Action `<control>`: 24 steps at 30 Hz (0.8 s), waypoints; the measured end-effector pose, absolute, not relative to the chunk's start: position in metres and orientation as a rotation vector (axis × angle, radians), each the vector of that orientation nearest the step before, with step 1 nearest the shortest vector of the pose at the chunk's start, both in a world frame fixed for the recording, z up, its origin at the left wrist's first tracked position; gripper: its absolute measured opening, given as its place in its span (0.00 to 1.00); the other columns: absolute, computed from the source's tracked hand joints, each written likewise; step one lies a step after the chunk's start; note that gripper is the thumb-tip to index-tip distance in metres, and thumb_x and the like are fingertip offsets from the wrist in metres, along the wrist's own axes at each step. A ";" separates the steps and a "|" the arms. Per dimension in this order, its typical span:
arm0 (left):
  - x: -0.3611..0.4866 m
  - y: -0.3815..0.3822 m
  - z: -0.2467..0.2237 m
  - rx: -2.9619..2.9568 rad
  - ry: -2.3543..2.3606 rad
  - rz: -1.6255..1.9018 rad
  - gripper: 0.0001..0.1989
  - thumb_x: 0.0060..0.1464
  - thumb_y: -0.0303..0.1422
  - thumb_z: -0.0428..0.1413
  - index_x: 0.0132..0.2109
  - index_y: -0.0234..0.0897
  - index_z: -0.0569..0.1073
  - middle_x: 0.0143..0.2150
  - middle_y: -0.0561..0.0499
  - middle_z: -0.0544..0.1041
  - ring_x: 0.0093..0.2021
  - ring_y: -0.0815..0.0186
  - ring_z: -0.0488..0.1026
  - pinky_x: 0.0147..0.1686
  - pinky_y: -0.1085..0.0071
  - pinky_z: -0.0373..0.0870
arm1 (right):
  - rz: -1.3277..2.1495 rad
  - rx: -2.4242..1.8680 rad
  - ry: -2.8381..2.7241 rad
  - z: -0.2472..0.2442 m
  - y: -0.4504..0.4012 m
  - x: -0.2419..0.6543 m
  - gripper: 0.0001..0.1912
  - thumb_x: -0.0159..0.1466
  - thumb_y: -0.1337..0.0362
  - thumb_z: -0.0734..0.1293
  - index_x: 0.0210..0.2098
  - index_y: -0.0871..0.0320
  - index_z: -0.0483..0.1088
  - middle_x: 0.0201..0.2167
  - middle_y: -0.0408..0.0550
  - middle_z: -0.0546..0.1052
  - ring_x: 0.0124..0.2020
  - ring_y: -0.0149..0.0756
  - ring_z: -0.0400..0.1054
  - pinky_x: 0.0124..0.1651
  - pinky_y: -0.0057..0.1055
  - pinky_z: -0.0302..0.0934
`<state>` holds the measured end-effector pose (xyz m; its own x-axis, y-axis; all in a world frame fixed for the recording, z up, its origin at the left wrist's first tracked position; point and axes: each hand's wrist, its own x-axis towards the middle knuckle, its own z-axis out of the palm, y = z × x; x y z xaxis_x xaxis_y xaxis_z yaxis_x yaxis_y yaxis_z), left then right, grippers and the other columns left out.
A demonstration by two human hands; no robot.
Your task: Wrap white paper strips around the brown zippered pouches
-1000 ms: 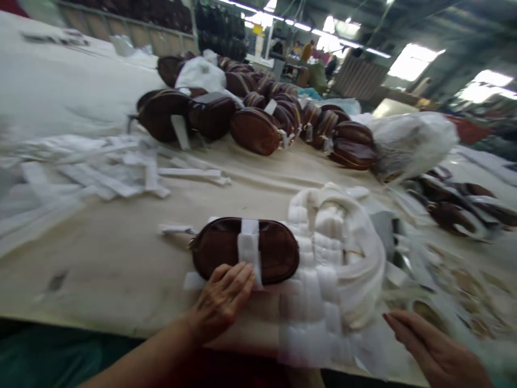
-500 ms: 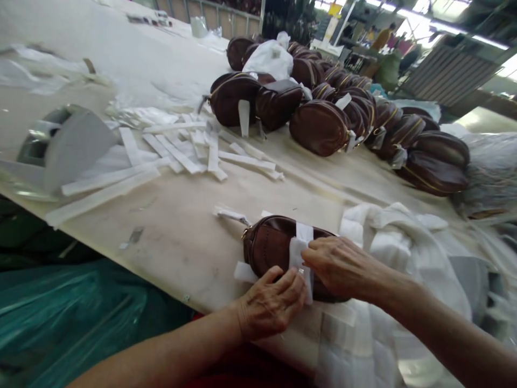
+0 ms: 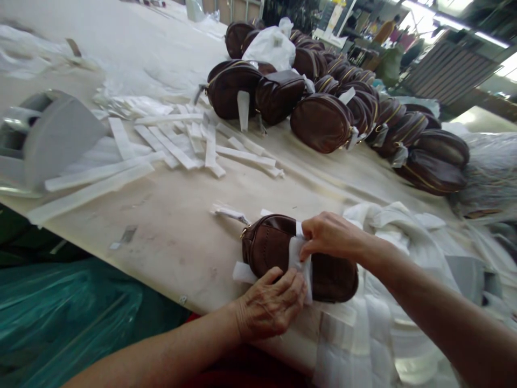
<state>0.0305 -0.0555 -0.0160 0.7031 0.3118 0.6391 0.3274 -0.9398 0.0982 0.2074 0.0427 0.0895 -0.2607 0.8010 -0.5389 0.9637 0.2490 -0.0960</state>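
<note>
A dark brown leather bag [image 3: 335, 277] lies on the table near its front edge, with a white foam strip [image 3: 297, 250] around its middle. My left hand [image 3: 274, 302] rests at the bag's lower edge, its bent fingers pressing the strip's lower part. Over the upper part of the strip, my right hand [image 3: 329, 237] has thumb and fingers pinched on the white material. A wrapped zipper pull [image 3: 230, 213] sticks out at the bag's left end. Another white piece [image 3: 244, 272] pokes out from under the bag at the lower left.
Loose white strips [image 3: 173, 143] lie scattered beside a grey tape dispenser [image 3: 60, 140] at the left. Many brown bags [image 3: 321, 123] stand piled at the back. White foam sheeting [image 3: 375, 323] is bunched at the right. Teal plastic [image 3: 81, 318] hangs below the table edge.
My right hand has moved up along the strip toward the bag's upper edge, uncovering the bag's right part. My left hand has stayed nearly in place. The view has shifted slightly.
</note>
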 end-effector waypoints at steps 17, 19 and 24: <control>0.031 -0.057 -0.012 -2.869 -0.519 -1.175 0.11 0.62 0.23 0.43 0.44 0.26 0.69 0.41 0.43 0.71 0.46 0.61 0.66 0.45 0.63 0.67 | -0.074 1.684 3.229 0.032 -0.097 0.213 0.22 0.61 0.78 0.56 0.50 0.58 0.69 0.47 0.49 0.76 0.52 0.39 0.63 0.59 0.45 0.50; 0.030 -0.057 -0.011 -2.860 -0.484 -1.196 0.10 0.62 0.22 0.43 0.44 0.26 0.69 0.41 0.43 0.71 0.46 0.62 0.66 0.45 0.63 0.67 | -0.363 1.675 3.234 0.041 -0.096 0.217 0.21 0.59 0.78 0.57 0.45 0.56 0.72 0.41 0.47 0.78 0.48 0.37 0.66 0.58 0.43 0.52; 0.031 -0.059 -0.012 -2.859 -0.462 -1.202 0.11 0.61 0.22 0.44 0.45 0.30 0.70 0.42 0.44 0.71 0.46 0.61 0.67 0.48 0.61 0.65 | -0.870 2.049 2.751 0.074 -0.059 0.240 0.14 0.58 0.75 0.58 0.34 0.57 0.73 0.39 0.48 0.76 0.45 0.35 0.67 0.55 0.38 0.55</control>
<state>0.0307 -0.0595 -0.0120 0.6627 0.2662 0.7000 0.2707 -0.9566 0.1075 0.2403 -0.0586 0.0740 -0.2777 0.9603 0.0275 0.7699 0.2396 -0.5914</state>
